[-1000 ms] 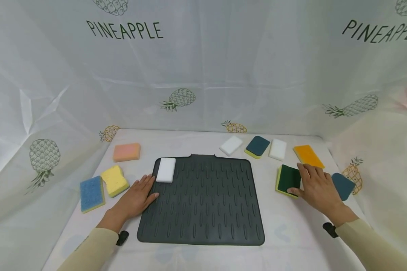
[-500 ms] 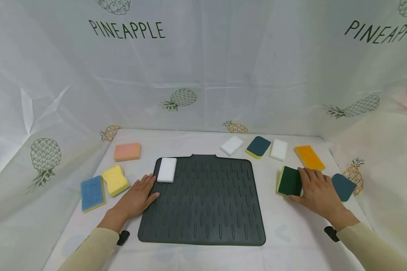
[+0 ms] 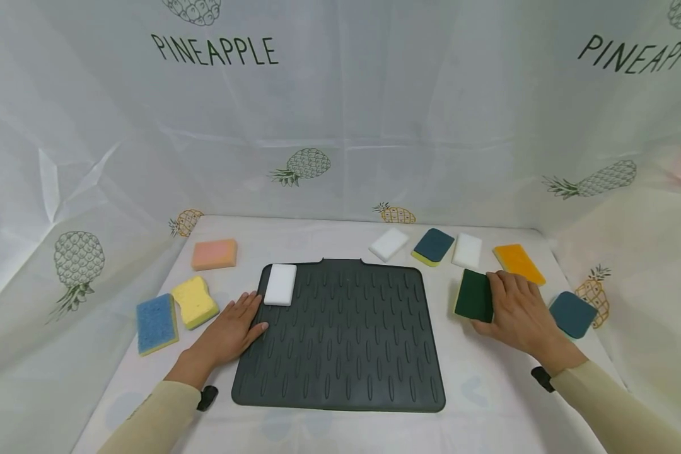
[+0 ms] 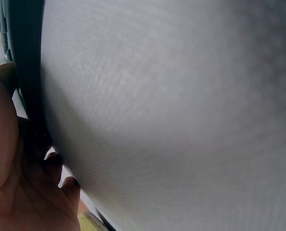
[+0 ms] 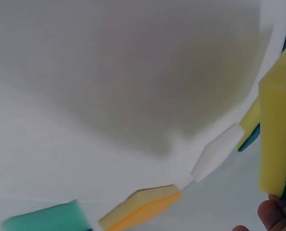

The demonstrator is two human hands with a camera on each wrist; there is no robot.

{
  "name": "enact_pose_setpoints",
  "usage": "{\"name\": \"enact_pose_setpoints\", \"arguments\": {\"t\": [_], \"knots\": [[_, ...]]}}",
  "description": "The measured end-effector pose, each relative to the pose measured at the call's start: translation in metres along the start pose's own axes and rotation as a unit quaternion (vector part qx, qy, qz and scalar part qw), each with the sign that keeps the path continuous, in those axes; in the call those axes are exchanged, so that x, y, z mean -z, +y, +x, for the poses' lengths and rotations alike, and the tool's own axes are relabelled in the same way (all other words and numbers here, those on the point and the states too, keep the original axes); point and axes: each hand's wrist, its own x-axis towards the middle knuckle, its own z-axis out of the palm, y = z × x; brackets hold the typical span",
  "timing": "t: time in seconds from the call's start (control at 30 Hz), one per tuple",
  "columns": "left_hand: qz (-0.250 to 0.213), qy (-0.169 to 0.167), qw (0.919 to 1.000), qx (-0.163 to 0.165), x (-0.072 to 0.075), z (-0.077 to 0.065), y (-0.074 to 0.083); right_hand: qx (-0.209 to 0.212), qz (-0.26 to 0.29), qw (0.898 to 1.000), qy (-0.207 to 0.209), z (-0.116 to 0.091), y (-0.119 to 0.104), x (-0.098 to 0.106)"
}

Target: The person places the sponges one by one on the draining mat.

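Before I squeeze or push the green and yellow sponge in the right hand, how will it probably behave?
The sponge is probably light: the right hand alone holds it. Its thick yellow layer looks like foam and should squeeze softly; the thin green face may be stiffer. Its flat block shape seems unlikely to roll.

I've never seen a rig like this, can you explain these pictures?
No robot here: these are a person's bare left hand and right hand. The wide picture is from a head camera, the close-ups from a camera on each wrist. On the white-covered table lies a dark ribbed mat bearing a white block. To its left are a pink sponge, a yellow sponge and a blue sponge. Behind and right of it are two more white blocks, two dark blue sponges and an orange sponge. The right hand holds a green-and-yellow sponge; the left rests on the mat's left edge.
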Motion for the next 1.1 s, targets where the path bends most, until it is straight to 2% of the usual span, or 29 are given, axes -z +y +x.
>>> {"name": "enact_pose_setpoints", "arguments": {"t": [0.37, 1.1], "knots": [[0.002, 0.001, 1.0000, 0.001, -0.002, 0.000, -0.002, 0.037, -0.010, 0.999, -0.019, 0.040, -0.031, -0.004], [0.007, 0.003, 1.0000, -0.001, -0.002, 0.001, -0.002, 0.101, 0.010, 0.995, 0.009, 0.099, -0.089, -0.019]]}}
